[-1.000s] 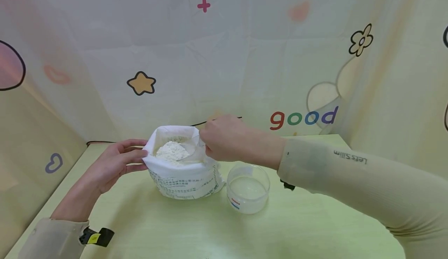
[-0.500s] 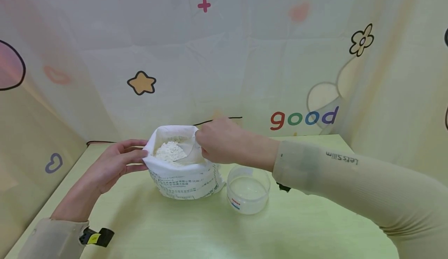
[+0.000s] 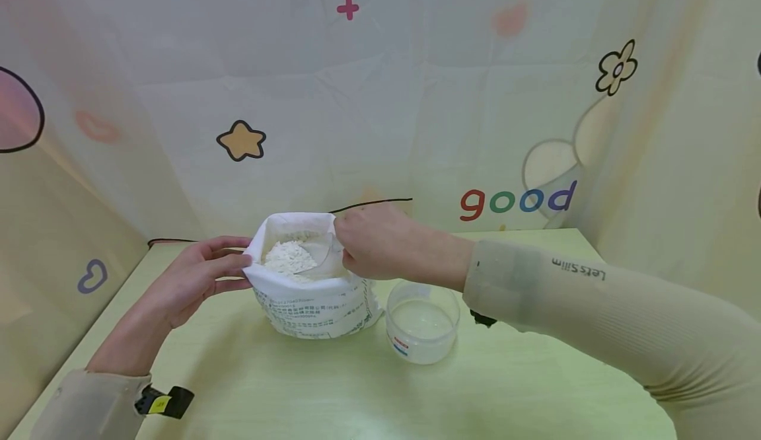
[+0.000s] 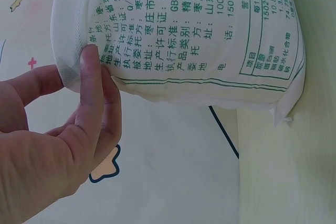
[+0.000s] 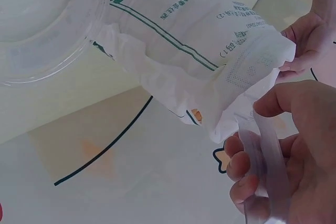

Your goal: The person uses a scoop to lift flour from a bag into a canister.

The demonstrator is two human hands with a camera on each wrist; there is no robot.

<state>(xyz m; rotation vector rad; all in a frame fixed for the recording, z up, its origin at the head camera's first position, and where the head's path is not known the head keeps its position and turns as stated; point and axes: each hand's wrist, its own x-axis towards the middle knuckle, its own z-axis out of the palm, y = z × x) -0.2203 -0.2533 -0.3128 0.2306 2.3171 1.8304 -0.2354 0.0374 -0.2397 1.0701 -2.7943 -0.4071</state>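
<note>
A white cloth bag (image 3: pixel 315 314) of flour with green print stands on the table, its rim folded outward. White flour (image 3: pixel 288 256) lies heaped in its mouth. My left hand (image 3: pixel 184 278) pinches the bag's left rim, fingertips on the outside in the left wrist view (image 4: pixel 73 124). Over the bag's right rim, my right hand (image 3: pixel 380 242) grips the handle of a clear plastic scoop (image 5: pixel 270 171), fingers curled round it. The scoop's bowl is down inside the bag, against the flour, and hard to make out. A clear round tub (image 3: pixel 422 351) stands right of the bag, below my right forearm.
The pale green-yellow table (image 3: pixel 333 387) meets a printed curtain (image 3: pixel 380 116) at the back, and fabric also hangs at both sides. A black strap (image 3: pixel 166 403) sticks out from my left wrist.
My right hand has shifted slightly left and down at the bag's mouth, with the scoop in it. The left hand, the bag and the tub have stayed in place.
</note>
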